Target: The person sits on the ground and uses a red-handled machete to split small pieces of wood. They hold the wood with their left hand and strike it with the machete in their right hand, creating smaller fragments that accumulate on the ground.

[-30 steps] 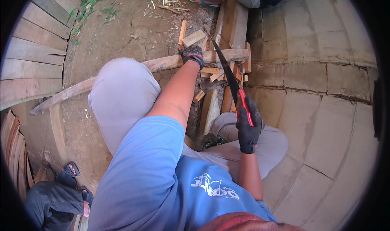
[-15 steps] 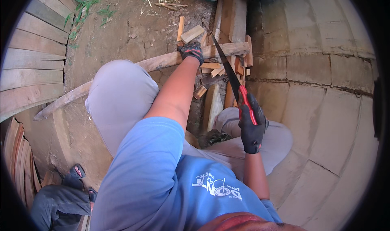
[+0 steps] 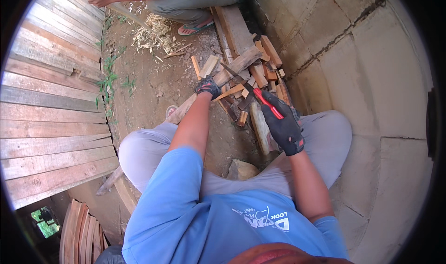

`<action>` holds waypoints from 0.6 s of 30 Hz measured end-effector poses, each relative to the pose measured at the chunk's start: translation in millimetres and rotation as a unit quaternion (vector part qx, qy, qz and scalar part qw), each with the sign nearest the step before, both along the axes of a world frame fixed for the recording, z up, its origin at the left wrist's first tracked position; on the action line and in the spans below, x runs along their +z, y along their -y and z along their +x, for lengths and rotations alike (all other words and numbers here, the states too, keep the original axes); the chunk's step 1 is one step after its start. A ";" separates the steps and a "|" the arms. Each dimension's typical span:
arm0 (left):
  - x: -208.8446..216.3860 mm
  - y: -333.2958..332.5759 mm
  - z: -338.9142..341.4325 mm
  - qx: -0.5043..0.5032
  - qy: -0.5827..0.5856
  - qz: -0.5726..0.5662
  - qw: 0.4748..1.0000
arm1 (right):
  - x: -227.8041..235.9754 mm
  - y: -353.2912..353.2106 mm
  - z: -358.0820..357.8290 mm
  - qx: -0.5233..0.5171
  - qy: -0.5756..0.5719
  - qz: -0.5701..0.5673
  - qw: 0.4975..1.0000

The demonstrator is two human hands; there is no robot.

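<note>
My left hand [image 3: 207, 87], in a dark glove with red marks, is closed around a long, rough wooden pole [image 3: 245, 62]. The pole runs from the wood pile back past my left knee, and part of it is hidden behind my arm and leg. In my right hand [image 3: 285, 127], also gloved, is a handsaw [image 3: 271, 104] with a red handle. Its dark blade slants up and left across the pole, just right of my left hand. Whether the teeth bite into the wood is too small to tell.
Short wood offcuts [image 3: 267, 73] lie heaped beneath the pole. A thick plank [image 3: 234, 29] stretches beyond, near a crouching co-worker's sandalled foot [image 3: 195, 28] and pale shavings [image 3: 155, 36]. A concrete wall [image 3: 367, 82] stands right, a board wall [image 3: 55, 120] left, and a stone [image 3: 242, 169] lies between my legs.
The saw has moved nearer my left hand, and its blade now crosses the pole. My left hand keeps its hold. The view has shifted, showing more of the co-worker.
</note>
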State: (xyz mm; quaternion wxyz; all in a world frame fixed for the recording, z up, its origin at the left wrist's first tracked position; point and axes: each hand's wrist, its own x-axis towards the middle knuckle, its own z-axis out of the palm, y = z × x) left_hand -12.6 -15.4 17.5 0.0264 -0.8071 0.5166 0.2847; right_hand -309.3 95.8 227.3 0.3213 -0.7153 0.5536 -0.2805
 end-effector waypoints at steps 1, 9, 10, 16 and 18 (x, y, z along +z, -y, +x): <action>-0.9 -4.5 -2.0 0.012 -0.007 -0.017 1.000 | 4.9 1.0 1.0 0.003 -0.003 -0.004 1.000; 6.0 -3.9 -6.7 -0.003 0.032 -0.010 0.999 | -3.4 -5.9 -2.2 0.018 0.038 0.099 0.994; 7.5 -3.6 -9.4 0.000 0.033 -0.009 0.999 | -5.9 -6.9 -2.7 0.028 0.027 0.091 0.995; -4.9 -3.1 -0.4 0.014 0.038 -0.014 0.999 | -4.9 -11.5 1.5 0.071 -0.019 0.073 0.995; -10.9 -1.4 -9.8 0.028 0.063 -0.051 0.996 | -9.0 -10.8 -1.7 0.078 -0.028 0.039 0.996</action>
